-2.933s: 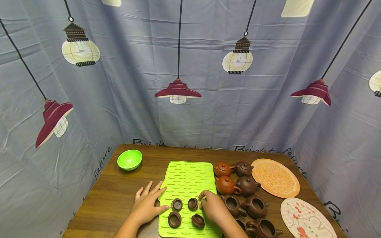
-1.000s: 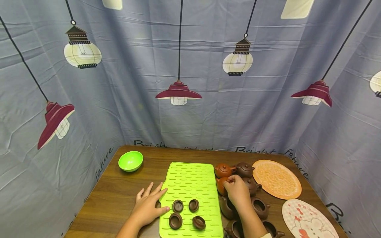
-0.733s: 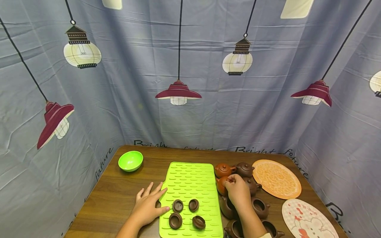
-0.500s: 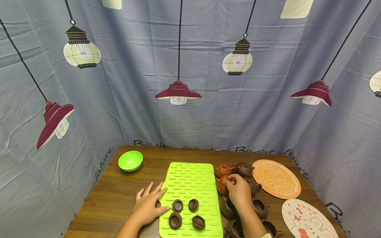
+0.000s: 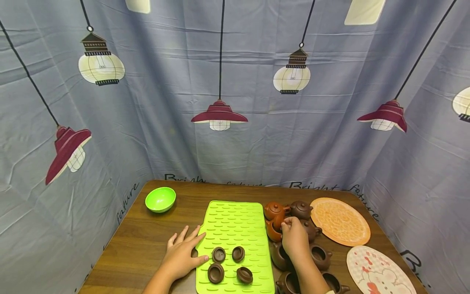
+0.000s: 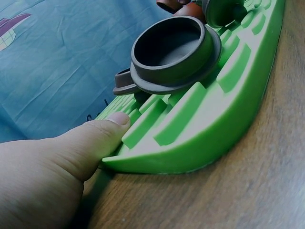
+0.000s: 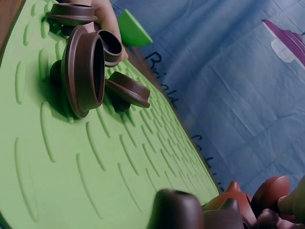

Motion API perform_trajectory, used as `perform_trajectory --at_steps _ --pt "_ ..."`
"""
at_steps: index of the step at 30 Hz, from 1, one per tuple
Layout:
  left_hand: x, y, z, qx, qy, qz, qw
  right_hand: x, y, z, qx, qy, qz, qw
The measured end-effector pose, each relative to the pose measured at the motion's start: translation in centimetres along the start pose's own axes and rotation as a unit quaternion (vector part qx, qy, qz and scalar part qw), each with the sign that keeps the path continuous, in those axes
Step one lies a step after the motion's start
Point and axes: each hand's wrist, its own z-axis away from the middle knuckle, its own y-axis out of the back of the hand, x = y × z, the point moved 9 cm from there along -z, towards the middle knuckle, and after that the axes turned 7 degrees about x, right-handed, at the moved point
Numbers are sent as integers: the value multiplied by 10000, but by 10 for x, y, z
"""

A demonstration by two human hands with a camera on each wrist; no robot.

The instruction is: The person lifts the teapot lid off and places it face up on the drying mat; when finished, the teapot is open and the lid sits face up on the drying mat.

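Note:
My right hand [image 5: 295,239] pinches a reddish-brown teapot lid [image 5: 278,221], tilted just above its small teapot [image 5: 273,234], whose dark opening shows. In the right wrist view the lid [image 7: 269,194] stands on edge beside the fingertips [image 7: 291,206]. My left hand [image 5: 180,254] lies with fingers spread at the left edge of a green ridged mat [image 5: 235,220]; its thumb [image 6: 112,121] rests on the mat's rim. Several dark brown teapot lids [image 5: 215,272] lie upside down on the mat, nearest the left thumb.
Dark lidless teapots [image 5: 320,257] stand right of the mat, partly behind the right forearm. Lidded ones, a reddish teapot [image 5: 274,210] and a dark teapot [image 5: 301,209], are farther back. An orange round placemat [image 5: 340,220], a rabbit-print placemat [image 5: 380,269] and a green bowl [image 5: 160,200] lie around.
My right hand has gone from the mat to the reddish teapot, and its lid has come up off the opening and tilted. The left hand has stayed at the mat's edge.

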Motion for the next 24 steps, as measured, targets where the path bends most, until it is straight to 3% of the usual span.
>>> perform_trajectory --at_steps 13,24 --pt "0 1 1 -21 23 37 10000 2 -8 1 -193 -124 -585 9980" --pt "1 2 1 -33 17 50 10000 4 -15 5 -478 -612 -1662 9830"
